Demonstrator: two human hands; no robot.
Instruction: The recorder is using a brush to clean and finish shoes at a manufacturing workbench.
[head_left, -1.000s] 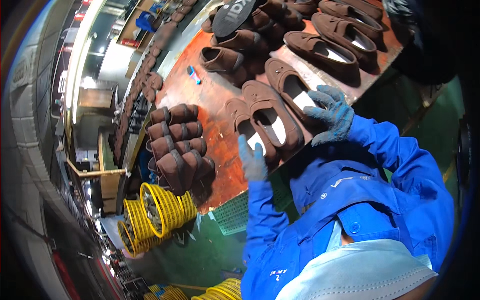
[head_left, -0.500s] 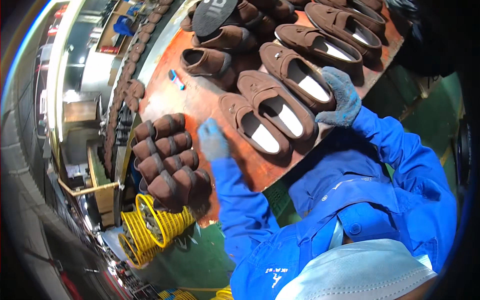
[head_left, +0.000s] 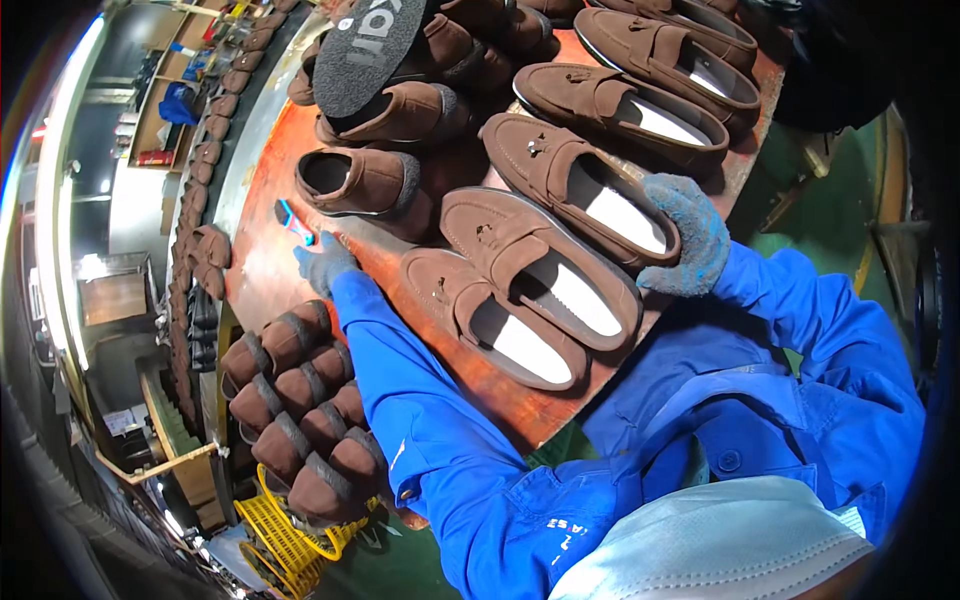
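Observation:
My right hand, in a grey-blue glove, wraps the heel of a brown suede loafer with a tassel and white insole. My left hand, in the same kind of glove, reaches across the table, fingers apart. Its fingertips are at the near end of a small blue, red and black tool; contact is hard to make out. Two more loafers stand nearer me, an inner one and the nearest one.
Several loafers line the right, one beside the held one. A dark sole rests over upright shoes at the back. Brown shoes with dark soles cluster at left, above a yellow basket. A shoe-laden rack runs beyond.
My left hand has moved away from me and leftward, to the small tool. My right hand stays at the loafer's heel. The whole view has shifted, so the table's contents appear lower and larger.

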